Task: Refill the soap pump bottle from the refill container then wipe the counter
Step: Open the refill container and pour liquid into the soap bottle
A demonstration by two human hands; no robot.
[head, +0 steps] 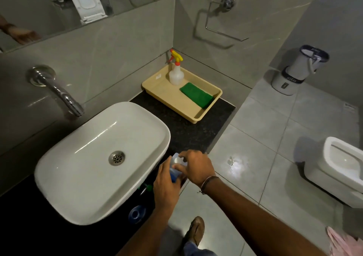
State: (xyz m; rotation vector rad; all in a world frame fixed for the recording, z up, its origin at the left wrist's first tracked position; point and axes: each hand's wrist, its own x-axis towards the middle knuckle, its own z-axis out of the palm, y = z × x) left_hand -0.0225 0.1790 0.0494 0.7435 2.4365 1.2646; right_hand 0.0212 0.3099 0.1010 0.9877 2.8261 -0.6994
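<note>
At the counter's front edge, right of the basin, my left hand (167, 189) grips a pale refill container (175, 162) with blue liquid in it. My right hand (196, 167) is closed over the container's top, fingers around the cap area; the cap itself is hidden. Nearer to me on the dark counter (188, 132) stands a round blue soap bottle (135, 214), seen from above with its neck open. A pump piece with a green tip (147, 188) lies between that bottle and my left hand. A folded green cloth (197, 94) lies in the beige tray (157, 87).
A white basin (78, 157) fills the counter's left side, under a chrome wall spout (59, 92). A spray bottle (176, 73) stands in the tray at the back corner. The counter drops off on the right to a tiled floor with a toilet (337, 169) and bins (298, 69).
</note>
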